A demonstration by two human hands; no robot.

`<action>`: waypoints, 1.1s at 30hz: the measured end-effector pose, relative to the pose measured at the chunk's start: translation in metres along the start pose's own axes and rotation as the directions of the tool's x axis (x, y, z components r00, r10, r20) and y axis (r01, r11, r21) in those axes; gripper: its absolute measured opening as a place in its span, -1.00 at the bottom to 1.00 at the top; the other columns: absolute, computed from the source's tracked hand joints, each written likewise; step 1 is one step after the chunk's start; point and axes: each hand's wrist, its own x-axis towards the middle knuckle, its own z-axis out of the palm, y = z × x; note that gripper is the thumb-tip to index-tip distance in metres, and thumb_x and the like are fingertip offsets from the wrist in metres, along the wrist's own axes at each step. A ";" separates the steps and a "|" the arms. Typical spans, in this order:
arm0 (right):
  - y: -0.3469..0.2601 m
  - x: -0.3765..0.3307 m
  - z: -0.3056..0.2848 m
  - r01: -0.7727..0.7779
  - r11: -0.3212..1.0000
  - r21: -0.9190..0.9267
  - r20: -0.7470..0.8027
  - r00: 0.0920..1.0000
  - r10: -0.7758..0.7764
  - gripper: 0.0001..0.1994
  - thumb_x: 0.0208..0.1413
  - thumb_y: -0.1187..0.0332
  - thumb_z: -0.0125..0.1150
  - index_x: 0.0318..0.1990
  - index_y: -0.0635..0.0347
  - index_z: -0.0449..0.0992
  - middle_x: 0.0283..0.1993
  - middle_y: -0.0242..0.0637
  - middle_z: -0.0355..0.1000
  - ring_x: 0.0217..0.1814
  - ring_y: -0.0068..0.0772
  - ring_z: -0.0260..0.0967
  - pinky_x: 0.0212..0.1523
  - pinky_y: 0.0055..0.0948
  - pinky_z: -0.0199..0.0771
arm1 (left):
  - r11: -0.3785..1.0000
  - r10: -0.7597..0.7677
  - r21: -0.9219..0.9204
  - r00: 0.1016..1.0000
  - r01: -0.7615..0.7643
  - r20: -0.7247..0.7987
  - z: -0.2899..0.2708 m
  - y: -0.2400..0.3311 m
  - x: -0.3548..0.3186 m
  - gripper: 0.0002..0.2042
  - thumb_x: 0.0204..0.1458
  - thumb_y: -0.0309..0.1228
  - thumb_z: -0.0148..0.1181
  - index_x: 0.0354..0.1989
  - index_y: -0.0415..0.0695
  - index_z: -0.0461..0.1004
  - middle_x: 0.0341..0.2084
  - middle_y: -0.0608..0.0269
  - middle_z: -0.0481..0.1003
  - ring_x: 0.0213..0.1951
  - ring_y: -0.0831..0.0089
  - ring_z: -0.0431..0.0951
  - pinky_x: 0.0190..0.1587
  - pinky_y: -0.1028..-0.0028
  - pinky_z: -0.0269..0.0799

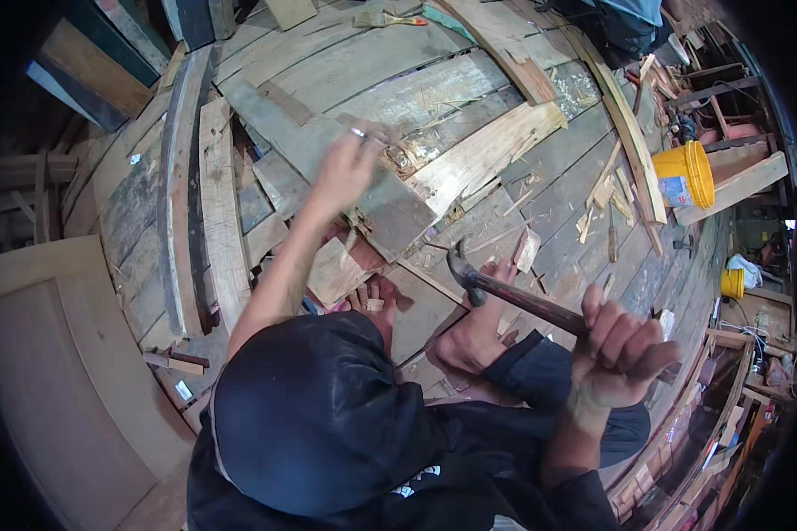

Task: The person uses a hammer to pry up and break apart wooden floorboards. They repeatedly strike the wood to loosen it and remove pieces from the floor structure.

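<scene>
My right hand point(618, 347) is raised at the lower right, its fingers wrapped round the dark handle of a claw hammer point(527, 303). The hammer's metal head points left, above my bare feet. Further forward, my left hand point(347, 168) is over a worn grey board point(390, 208). Its fingers look bent together and a little blurred, with a small shiny bit at them; what they hold is hard to make out. Beside the grey board, a pale, freshly split plank point(487, 155) runs off to the right. Splinters and chips lie around its left end.
Long timbers point(226, 212) stand along the left, near a wooden panel point(80, 354). Another plank point(509, 53) and a paintbrush point(390, 19) lie at the far side. On the right are a yellow bucket point(686, 175), loose wood scraps point(615, 195) and a slatted frame point(691, 442).
</scene>
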 end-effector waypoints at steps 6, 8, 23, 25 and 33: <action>0.004 0.031 0.011 -0.025 0.999 0.030 -0.033 0.999 0.026 -0.42 0.58 -0.17 -0.29 -0.53 -0.08 0.14 -0.68 -0.56 0.01 -0.63 -0.53 -0.01 -0.20 -0.29 0.15 | 0.988 0.057 -0.152 0.922 0.003 0.382 0.046 0.053 -0.062 -0.76 0.44 -0.30 -0.01 0.03 -0.18 0.51 -0.16 -0.16 0.61 -0.06 -0.10 0.62 0.01 0.13 0.48; 0.009 0.035 0.017 -0.042 0.997 0.062 0.050 0.998 0.038 -0.43 0.58 -0.16 -0.31 -0.51 -0.07 0.15 -0.66 -0.56 0.03 -0.63 -0.53 -0.02 -0.19 -0.27 0.17 | 0.995 -0.004 -0.086 0.915 0.042 0.404 0.041 0.053 -0.064 -0.76 0.43 -0.30 0.00 0.04 -0.19 0.50 -0.18 -0.17 0.60 -0.07 -0.12 0.61 -0.02 0.11 0.47; 0.060 0.087 -0.039 -0.329 0.851 -0.410 -0.306 0.928 0.212 -0.47 0.53 -0.05 0.07 -0.50 0.02 0.20 -0.62 -0.55 0.01 -0.55 -0.58 0.06 -0.40 -0.40 0.24 | 0.689 -0.389 -0.545 0.878 0.479 0.280 -0.014 0.043 -0.059 -0.50 0.55 0.05 -0.24 -0.06 -0.17 0.42 -0.36 0.44 0.31 -0.42 0.62 0.24 -0.36 0.53 0.18; 0.074 0.098 -0.066 -0.353 0.672 -0.651 -0.308 0.932 0.192 -0.48 0.49 -0.04 0.16 -0.50 0.07 0.32 -0.57 -0.53 0.19 -0.51 -0.63 0.15 -0.41 -0.44 0.17 | 0.672 -0.357 -0.571 0.882 0.471 0.308 -0.013 0.043 -0.061 -0.63 0.54 -0.09 -0.11 -0.01 -0.20 0.40 -0.36 0.43 0.32 -0.40 0.59 0.29 -0.35 0.53 0.25; 0.012 0.090 -0.184 -0.276 0.188 -0.943 -0.077 0.728 0.681 -0.53 0.46 0.08 0.24 -0.44 0.24 0.41 -0.50 -0.42 0.27 -0.40 -0.52 0.26 -0.33 -0.39 0.28 | 0.950 -0.224 -0.158 0.939 0.270 0.260 -0.043 0.042 -0.050 -0.71 0.50 -0.27 0.04 0.07 -0.29 0.49 -0.42 0.37 0.49 -0.34 0.58 0.49 -0.21 0.51 0.43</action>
